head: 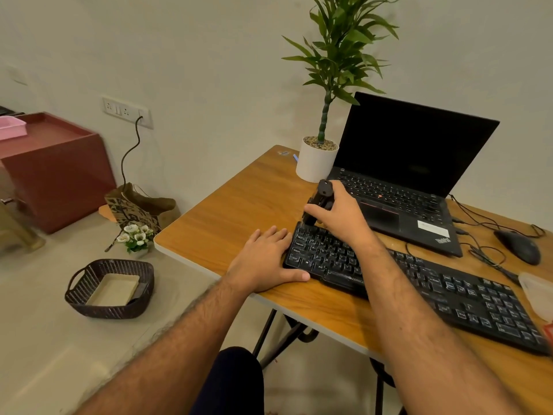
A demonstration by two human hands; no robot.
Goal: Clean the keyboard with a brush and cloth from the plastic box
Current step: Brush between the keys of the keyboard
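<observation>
One brush (319,202), gripped in right hand (341,214), touches keyboard's (419,283) left end.

Pale wall (209,55), grey floor (45,339) — a maroon cabinet (59,175) beside it.

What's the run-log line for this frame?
step: brushing | right hand: grips brush on keyboard left end | left hand: flat, steadying keyboard edge | cloth: unseen

Home office corner: laptop (413,163), keyboard (434,283) (folding desk (239,205)).
</observation>
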